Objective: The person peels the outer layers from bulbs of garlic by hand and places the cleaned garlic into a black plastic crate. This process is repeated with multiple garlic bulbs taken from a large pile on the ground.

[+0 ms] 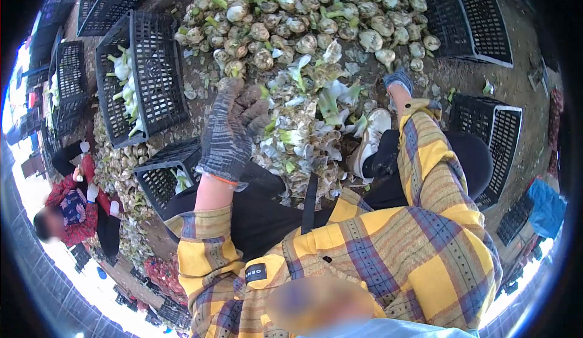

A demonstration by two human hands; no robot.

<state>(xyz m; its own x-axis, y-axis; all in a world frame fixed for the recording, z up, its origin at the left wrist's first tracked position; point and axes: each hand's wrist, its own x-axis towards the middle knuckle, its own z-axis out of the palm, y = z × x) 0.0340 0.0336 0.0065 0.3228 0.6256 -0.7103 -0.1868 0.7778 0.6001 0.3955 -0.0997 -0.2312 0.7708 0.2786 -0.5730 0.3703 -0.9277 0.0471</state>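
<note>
Vegetable head (pixel 250 98) | clasped in gloved left hand (pixel 234 128) | right hand (pixel 399 80) reaching toward pile (pixel 303 16), grip unclear | risk: loose outer leaves may slip, dropping it among ground trimmings (pixel 303 137)

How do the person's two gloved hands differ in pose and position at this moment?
The left hand is raised close to the camera, its back showing, fingers curled above the trimmed leaves; the right hand is stretched far out, low at the edge of the vegetable heap. The left hand looks large and its striped grey glove is plain; the right hand looks small and bluish. Both are gloved, with yellow plaid sleeves.
</note>
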